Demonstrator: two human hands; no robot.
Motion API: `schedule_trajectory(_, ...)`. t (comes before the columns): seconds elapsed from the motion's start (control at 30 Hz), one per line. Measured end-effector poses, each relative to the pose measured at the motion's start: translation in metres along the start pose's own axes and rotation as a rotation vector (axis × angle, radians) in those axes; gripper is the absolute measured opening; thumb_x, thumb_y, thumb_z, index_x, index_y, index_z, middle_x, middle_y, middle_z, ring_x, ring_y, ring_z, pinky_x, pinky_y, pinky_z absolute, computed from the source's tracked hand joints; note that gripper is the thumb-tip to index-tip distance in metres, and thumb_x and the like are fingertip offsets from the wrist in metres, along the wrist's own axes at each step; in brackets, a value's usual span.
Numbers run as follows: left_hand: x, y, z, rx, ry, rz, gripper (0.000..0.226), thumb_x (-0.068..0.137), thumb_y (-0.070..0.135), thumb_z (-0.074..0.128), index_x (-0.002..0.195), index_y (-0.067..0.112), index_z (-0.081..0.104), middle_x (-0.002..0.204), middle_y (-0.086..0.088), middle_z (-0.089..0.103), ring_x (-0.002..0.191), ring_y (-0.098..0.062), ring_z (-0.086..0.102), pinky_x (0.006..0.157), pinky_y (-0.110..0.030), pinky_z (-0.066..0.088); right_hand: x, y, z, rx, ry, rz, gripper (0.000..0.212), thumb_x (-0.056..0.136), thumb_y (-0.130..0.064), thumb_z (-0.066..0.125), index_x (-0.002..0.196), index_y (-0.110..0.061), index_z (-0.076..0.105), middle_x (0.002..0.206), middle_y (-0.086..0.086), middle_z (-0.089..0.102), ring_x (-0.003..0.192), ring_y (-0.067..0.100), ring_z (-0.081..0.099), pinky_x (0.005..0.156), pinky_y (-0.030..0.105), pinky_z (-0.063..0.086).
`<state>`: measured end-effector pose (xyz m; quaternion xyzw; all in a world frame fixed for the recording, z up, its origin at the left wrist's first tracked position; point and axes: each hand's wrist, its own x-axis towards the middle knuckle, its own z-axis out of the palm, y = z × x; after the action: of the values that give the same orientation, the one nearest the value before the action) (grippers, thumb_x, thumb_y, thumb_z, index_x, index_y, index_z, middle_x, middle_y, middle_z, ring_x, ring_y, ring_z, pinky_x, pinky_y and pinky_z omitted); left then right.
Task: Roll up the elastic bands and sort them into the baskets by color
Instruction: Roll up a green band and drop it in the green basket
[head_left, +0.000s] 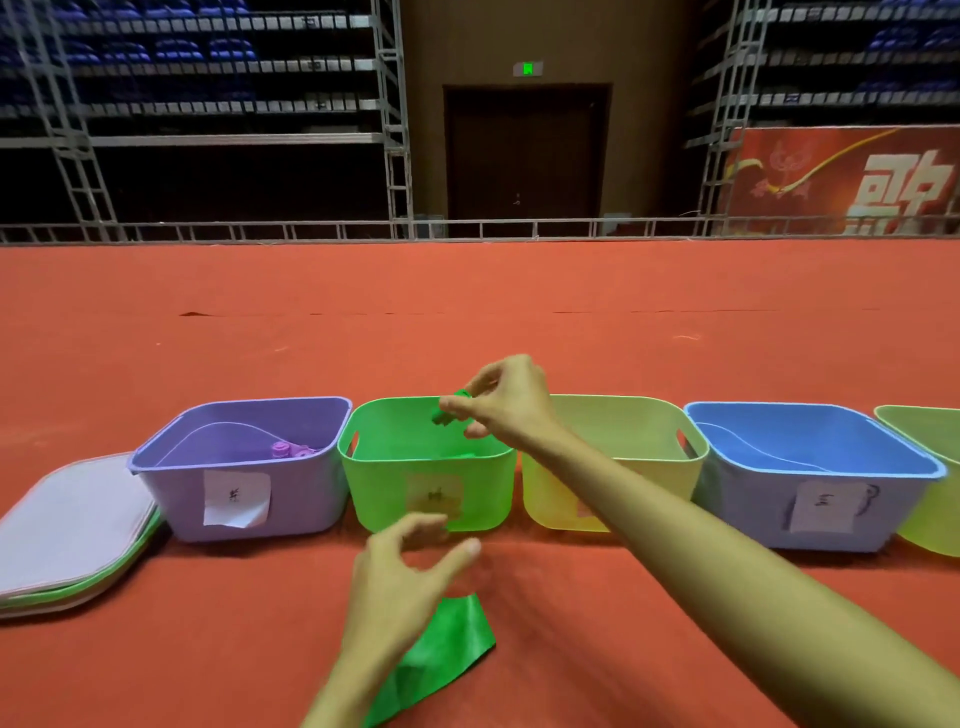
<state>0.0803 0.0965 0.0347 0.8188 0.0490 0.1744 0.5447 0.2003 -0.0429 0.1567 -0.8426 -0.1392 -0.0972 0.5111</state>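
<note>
The right hand (506, 402) reaches forward over the open top of the green plastic basket (431, 493), its fingers pinching a small rolled green elastic band (451, 410). The roll hangs above the basket's inner space near the back-right corner, not yet inside. Judging by this, the drop is the step in hand, and it needs only that the fingers let go, as the roll is already over the matching colour.

The left hand (400, 582) hovers low over the red-covered surface (208, 649) in front of the same basket. Its fingers are spread, loosely bent and hold nothing, though motion blur softens them. Just beneath and toward the person lies a flat, unrolled green elastic band (441, 654). Its long axis runs diagonally from the near left, where the left forearm hides part of it, to the far right. The left hand is clearly the nearer one to it, with the band's far end right under the fingertips. That hand looks best placed to start the next roll from that end.

In the row, a lilac plastic basket (239, 499) on the left holds purple rolled bands (291, 449). A pale yellow basket (556, 499) and a blue basket (753, 519) stand on the right.
</note>
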Motion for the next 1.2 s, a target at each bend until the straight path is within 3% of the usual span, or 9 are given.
schedule_trajectory(0.07, 0.0, -0.035, 0.011, 0.295, -0.071, 0.002, 0.067, 0.05, 0.085, 0.073, 0.102, 0.043, 0.069, 0.097, 0.027, 0.069, 0.104, 0.002, 0.064, 0.098, -0.034, 0.052, 0.038, 0.004, 0.028, -0.174, -0.073, -0.004, 0.035, 0.074, -0.038, 0.092, 0.072, -0.006, 0.076, 0.062, 0.006, 0.074, 0.048, 0.017, 0.072, 0.054, 0.033, 0.061)
schedule_trajectory(0.2, 0.005, -0.054, 0.021, 0.621, -0.219, 0.086, 0.08, 0.05, 0.098, 0.05, 0.111, 0.046, 0.059, 0.111, 0.031, 0.05, 0.117, 0.003, 0.039, 0.099, -0.026, 0.034, 0.099, 0.028, 0.088, -0.547, -0.194, 0.0, 0.046, 0.068, -0.053, 0.091, 0.075, -0.011, 0.072, 0.072, 0.005, 0.076, 0.066, 0.022, 0.076, 0.074, 0.041, 0.063)
schedule_trajectory(0.37, 0.016, -0.053, 0.015, 0.648, -0.306, 0.087, 0.085, 0.049, 0.098, 0.051, 0.11, 0.041, 0.065, 0.111, 0.026, 0.046, 0.114, 0.002, 0.036, 0.1, -0.03, 0.032, 0.132, 0.056, 0.128, -0.847, -0.281, -0.027, 0.066, 0.068, -0.053, 0.091, 0.11, -0.012, 0.06, 0.117, 0.014, 0.068, 0.109, 0.035, 0.066, 0.087, 0.04, 0.052)
schedule_trajectory(0.6, 0.018, -0.061, 0.009, 0.623, -0.32, 0.124, 0.077, 0.053, 0.092, 0.057, 0.11, 0.041, 0.066, 0.109, 0.025, 0.045, 0.111, 0.003, 0.036, 0.096, -0.027, 0.034, 0.143, 0.071, 0.15, -0.984, -0.384, -0.077, 0.066, 0.066, -0.053, 0.092, 0.099, -0.013, 0.052, 0.111, 0.013, 0.069, 0.106, 0.032, 0.066, 0.083, 0.039, 0.051)
schedule_trajectory(0.77, 0.017, -0.073, -0.001, 0.456, -0.208, 0.105, 0.064, 0.071, 0.086, 0.047, 0.107, 0.039, 0.069, 0.109, 0.027, 0.048, 0.112, 0.007, 0.042, 0.1, -0.021, 0.039, 0.141, 0.055, 0.135, -0.859, -0.247, -0.106, 0.068, 0.07, -0.074, 0.078, 0.076, -0.012, 0.049, 0.079, 0.007, 0.066, 0.084, 0.03, 0.071, 0.077, 0.036, 0.055)
schedule_trajectory(0.87, 0.018, -0.078, -0.012, 0.71, -0.131, 0.104, 0.064, 0.08, 0.08, 0.029, 0.119, 0.037, 0.058, 0.116, 0.022, 0.042, 0.114, -0.003, 0.039, 0.099, -0.027, 0.041, 0.122, 0.027, 0.102, -0.63, 0.044, -0.156, 0.067, 0.083, -0.075, 0.062, 0.066, -0.01, 0.065, 0.066, 0.012, 0.067, 0.071, 0.033, 0.071, 0.069, 0.037, 0.057)
schedule_trajectory(1.0, 0.015, -0.07, -0.02, 0.744, -0.248, -0.021, 0.062, 0.064, 0.086, 0.053, 0.103, 0.038, 0.055, 0.102, 0.02, 0.048, 0.102, -0.001, 0.05, 0.079, -0.029, 0.043, 0.033, 0.019, 0.043, -0.276, 0.231, -0.321, 0.067, 0.091, -0.063, 0.052, 0.057, -0.009, 0.071, 0.05, 0.01, 0.063, 0.046, 0.025, 0.06, 0.055, 0.037, 0.051)
schedule_trajectory(1.1, 0.014, -0.069, -0.018, 0.525, -0.283, -0.099, 0.052, 0.05, 0.065, 0.076, 0.09, 0.037, 0.057, 0.081, 0.021, 0.065, 0.065, 0.002, 0.058, 0.067, -0.032, 0.051, -0.048, 0.055, 0.023, -0.33, 0.074, -0.167, 0.064, 0.081, -0.069, 0.049, 0.061, -0.012, 0.07, 0.055, 0.003, 0.067, 0.05, 0.018, 0.062, 0.06, 0.036, 0.053)
schedule_trajectory(1.2, 0.011, -0.064, -0.011, 0.343, -0.284, -0.072, 0.035, 0.057, 0.029, 0.083, 0.085, 0.037, 0.063, 0.067, 0.017, 0.066, 0.052, -0.001, 0.053, 0.065, -0.035, 0.055, -0.098, 0.112, 0.033, -0.345, -0.295, 0.161, 0.055, 0.06, -0.077, 0.062, 0.079, -0.026, 0.07, 0.078, -0.006, 0.075, 0.069, 0.003, 0.068, 0.072, 0.031, 0.057)
